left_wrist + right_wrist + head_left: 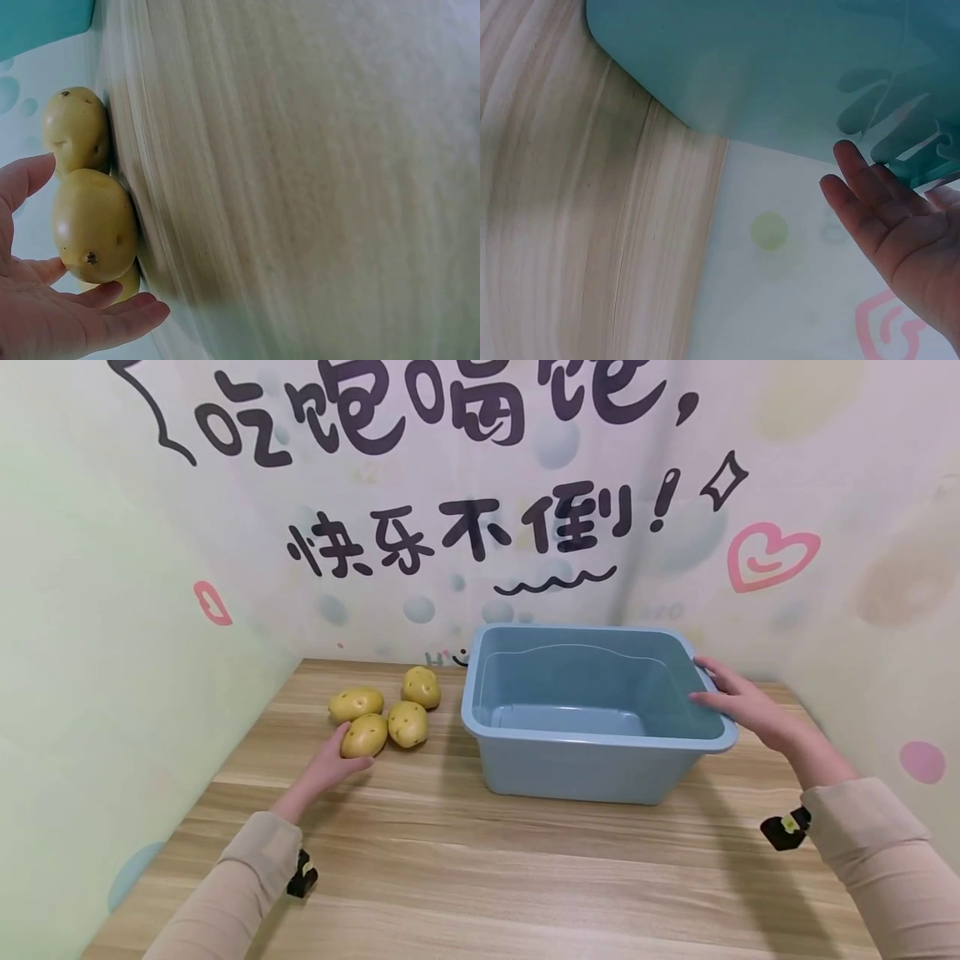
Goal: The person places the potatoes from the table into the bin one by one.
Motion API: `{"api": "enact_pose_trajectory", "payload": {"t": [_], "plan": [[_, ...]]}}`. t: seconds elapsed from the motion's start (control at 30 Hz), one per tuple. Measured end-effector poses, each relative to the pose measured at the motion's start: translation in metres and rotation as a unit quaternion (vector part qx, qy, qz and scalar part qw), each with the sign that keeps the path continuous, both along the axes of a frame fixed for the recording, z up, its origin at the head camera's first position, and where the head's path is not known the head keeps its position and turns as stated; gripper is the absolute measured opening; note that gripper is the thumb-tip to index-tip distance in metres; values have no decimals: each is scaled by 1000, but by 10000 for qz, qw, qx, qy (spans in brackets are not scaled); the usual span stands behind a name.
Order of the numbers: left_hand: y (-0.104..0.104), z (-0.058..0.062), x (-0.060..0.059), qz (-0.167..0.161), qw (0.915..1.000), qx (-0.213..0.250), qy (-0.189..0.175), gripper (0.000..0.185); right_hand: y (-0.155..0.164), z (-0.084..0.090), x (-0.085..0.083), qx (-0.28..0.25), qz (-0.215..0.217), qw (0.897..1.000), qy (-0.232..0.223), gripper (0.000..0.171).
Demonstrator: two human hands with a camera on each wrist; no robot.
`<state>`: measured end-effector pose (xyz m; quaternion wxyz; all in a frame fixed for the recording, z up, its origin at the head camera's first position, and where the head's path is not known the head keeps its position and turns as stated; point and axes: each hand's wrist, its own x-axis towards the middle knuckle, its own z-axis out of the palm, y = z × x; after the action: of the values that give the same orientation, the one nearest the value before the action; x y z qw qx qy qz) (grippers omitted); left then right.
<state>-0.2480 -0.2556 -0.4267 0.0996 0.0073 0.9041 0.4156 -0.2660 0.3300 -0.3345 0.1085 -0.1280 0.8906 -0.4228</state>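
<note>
Several yellow potatoes lie together on the wooden table at the left. My left hand (347,762) reaches up to the nearest potato (364,735) and touches it from below. In the left wrist view its fingers (112,322) lie nearly straight under that potato (94,225), with the thumb apart above it. A second potato (75,131) sits just behind. A light blue plastic tub (600,768) stands empty at centre right. My right hand (718,689) rests on the tub's right rim, and its straight fingers (862,187) lie against the tub wall (765,75).
The table (480,877) sits in a corner between a pale green wall on the left and a printed wall with black lettering behind. Bare wood runs along the front, between my arms. Both sleeves are beige, and a small black device is on each wrist.
</note>
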Motion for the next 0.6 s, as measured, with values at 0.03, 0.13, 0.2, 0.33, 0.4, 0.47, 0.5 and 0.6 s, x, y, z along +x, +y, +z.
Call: {"api": "enact_pose_trajectory", "payload": {"t": [0.03,0.13,0.2,0.33,0.4,0.47,0.5,0.6], "plan": [[0,0,0,-2,10000,1,7,82,0,0,1,-55,9,10000,-4,73],[0,-1,-1,4,10000,-8,22,82,0,-2,1,-143,-1,9999,19,71],[0,-1,-1,12,10000,-10,29,81,0,-2,1,-157,-25,9999,27,71],[1,0,-1,26,10000,-3,25,81,-1,0,0,-134,-125,9998,12,72],[1,1,0,33,10000,0,9,81,-2,1,0,-97,-182,9998,2,73],[1,1,0,41,10000,4,-1,81,-3,3,0,-53,-234,9997,-18,74],[1,1,0,45,10000,15,-5,81,-3,4,0,-20,-258,9997,-19,75],[1,0,0,47,10000,6,-39,82,-4,5,-1,30,-323,9995,-29,76]]}}
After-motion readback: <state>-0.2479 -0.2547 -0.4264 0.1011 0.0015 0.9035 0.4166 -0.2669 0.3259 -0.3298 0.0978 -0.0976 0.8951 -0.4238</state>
